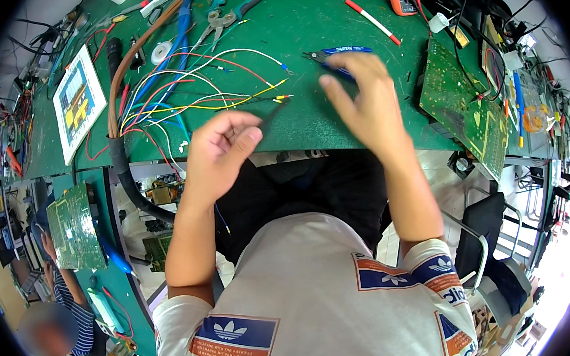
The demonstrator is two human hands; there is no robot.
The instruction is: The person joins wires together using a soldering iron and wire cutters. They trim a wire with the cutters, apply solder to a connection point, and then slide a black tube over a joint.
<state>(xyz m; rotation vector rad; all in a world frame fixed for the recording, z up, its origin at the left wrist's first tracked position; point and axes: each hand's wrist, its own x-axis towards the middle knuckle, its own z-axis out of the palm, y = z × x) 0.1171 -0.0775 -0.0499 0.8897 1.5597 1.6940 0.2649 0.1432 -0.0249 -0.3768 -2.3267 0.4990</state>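
My left hand point(224, 150) is closed near the table's front edge, its fingers curled against the thumb. A short dark strip point(275, 114), blurred, sticks out from its fingertips; its kind is not clear. Just beyond it fan out the loose ends of several thin wires point(205, 96), white, red, yellow and black, some with coloured sleeves at the tips. They come out of a thick black cable point(122, 166). To the right, my right hand point(369, 104) reaches over blue-handled cutters point(347, 50), thumb apart from the fingers. The fingertips overlap a handle; no grip on it shows.
Pliers point(220, 22) with green handles lie behind the wires, beside a roll of white tape point(161, 52). A red-and-white pen point(373, 21) lies farther back. Large green circuit boards point(459, 101) stand at right, and a tilted picture card point(78, 105) at left. Another person point(68, 308) works at lower left.
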